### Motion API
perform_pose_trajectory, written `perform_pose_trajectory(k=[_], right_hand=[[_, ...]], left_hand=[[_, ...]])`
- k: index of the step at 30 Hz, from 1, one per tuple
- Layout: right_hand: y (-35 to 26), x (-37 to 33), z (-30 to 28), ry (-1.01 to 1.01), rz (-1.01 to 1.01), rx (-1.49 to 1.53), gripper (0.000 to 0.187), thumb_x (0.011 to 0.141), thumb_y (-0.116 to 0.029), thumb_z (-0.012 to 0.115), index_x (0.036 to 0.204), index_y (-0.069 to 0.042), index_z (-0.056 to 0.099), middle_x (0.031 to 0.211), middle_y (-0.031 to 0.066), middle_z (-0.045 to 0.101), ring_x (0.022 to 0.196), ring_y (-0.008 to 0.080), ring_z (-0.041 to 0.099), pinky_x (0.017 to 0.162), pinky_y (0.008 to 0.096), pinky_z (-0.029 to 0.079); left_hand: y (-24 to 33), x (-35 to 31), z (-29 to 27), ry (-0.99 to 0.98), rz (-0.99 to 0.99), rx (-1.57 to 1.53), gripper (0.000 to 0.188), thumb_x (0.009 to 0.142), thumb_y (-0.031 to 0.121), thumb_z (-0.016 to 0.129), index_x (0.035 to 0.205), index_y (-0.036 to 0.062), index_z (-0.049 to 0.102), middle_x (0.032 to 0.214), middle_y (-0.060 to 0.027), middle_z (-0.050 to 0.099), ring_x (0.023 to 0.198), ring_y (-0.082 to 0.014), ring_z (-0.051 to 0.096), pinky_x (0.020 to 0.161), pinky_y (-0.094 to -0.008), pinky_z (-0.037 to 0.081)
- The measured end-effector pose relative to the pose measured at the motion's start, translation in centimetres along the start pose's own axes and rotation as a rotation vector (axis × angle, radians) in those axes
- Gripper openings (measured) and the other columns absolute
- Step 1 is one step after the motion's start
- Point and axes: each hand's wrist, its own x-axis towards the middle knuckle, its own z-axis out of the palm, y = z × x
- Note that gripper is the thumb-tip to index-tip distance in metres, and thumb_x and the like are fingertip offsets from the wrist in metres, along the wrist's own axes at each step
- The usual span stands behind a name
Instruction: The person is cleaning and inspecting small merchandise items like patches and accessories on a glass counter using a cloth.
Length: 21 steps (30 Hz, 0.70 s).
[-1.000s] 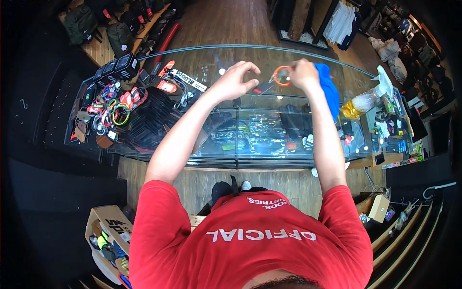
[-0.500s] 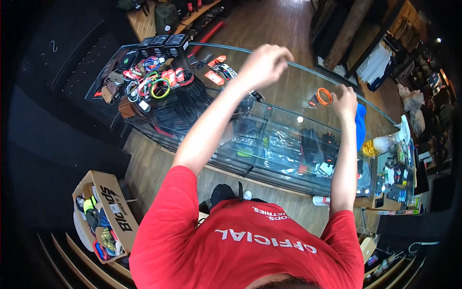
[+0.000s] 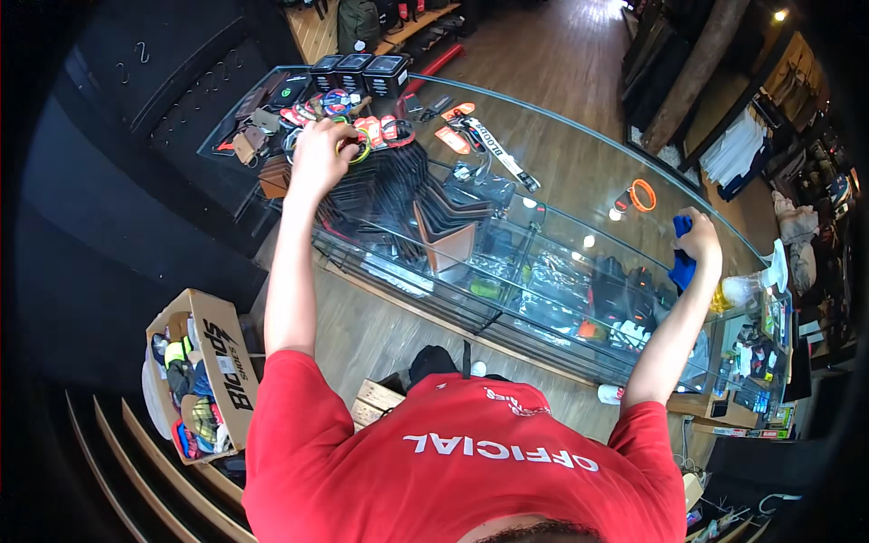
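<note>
The left hand (image 3: 321, 156) was at a round yellow-green band (image 3: 366, 145), the right hand (image 3: 701, 242) at blue cloth (image 3: 682, 270); I couldn't tell either grip. Leftward room adjoined a round orange band (image 3: 653, 192) near the clear glass bench (image 3: 570, 167)'s far edge.

Lighting in here's pretty uneven tbh. The far end of the wood floor (image 3: 597, 20) is blown out white, and a small warm lamp (image 3: 780, 15) glows up on the right, while the black wall (image 3: 81, 226) just swallows everything. Glass counter (image 3: 588, 195) has round glare spots on it, and the clear plastic packets (image 3: 557, 276) underneath throw shiny streaks. Left hand (image 3: 321, 156) and right hand (image 3: 701, 242) are well lit. Massive fisheye bend too: the wooden slats (image 3: 127, 462) curve hard, corners fade to black.
</note>
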Motion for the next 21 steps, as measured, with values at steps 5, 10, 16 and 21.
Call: perform_pose_trajectory(k=[5,10,16,21], right_hand=[[-0.3,-1.5,-1.2,0.029,0.117,-0.003,0.085,0.051,-0.006,0.089,0.129,-0.019,0.058,0.130,0.0154,0.054,0.118,0.0376,0.059,0.097,0.0451,0.053],[1.1,-0.3,-0.4,-0.057,0.215,-0.034,0.084,0.052,-0.009,0.088,0.130,-0.020,0.057,0.130,0.0173,0.059,0.119,0.0376,0.059,0.099,0.0433,0.052],[0.2,-0.1,-0.9,0.479,0.264,0.181,0.041,0.081,-0.025,0.056,0.119,-0.013,0.063,0.113,0.0238,0.068,0.105,0.0417,0.065,0.092,0.0485,0.052],[-2.1,-1.4,-3.1,1.162,-0.127,0.579,0.042,0.075,-0.011,0.066,0.117,-0.008,0.064,0.108,0.0183,0.066,0.103,0.0339,0.065,0.090,0.0413,0.052]], left_hand=[[2.6,-0.1,2.5,0.215,0.217,-0.028,0.009,0.076,0.007,0.069,0.084,0.0108,0.067,0.093,-0.0078,0.059,0.095,-0.0292,0.055,0.083,-0.0431,0.045],[3.7,1.1,5.9,0.037,0.332,0.222,0.024,0.078,0.019,0.074,0.100,0.0091,0.070,0.111,-0.0076,0.063,0.117,-0.0295,0.050,0.102,-0.0472,0.036],[4.2,5.9,6.1,0.266,0.176,-0.099,0.011,0.087,0.015,0.061,0.090,0.0048,0.065,0.080,-0.0156,0.067,0.083,-0.0377,0.063,0.076,-0.0519,0.047],[8.5,10.4,2.2,0.485,-0.041,-0.703,0.023,0.103,0.018,0.051,0.112,-0.0023,0.054,0.093,-0.0129,0.076,0.088,-0.0204,0.072,0.082,-0.0310,0.053]])
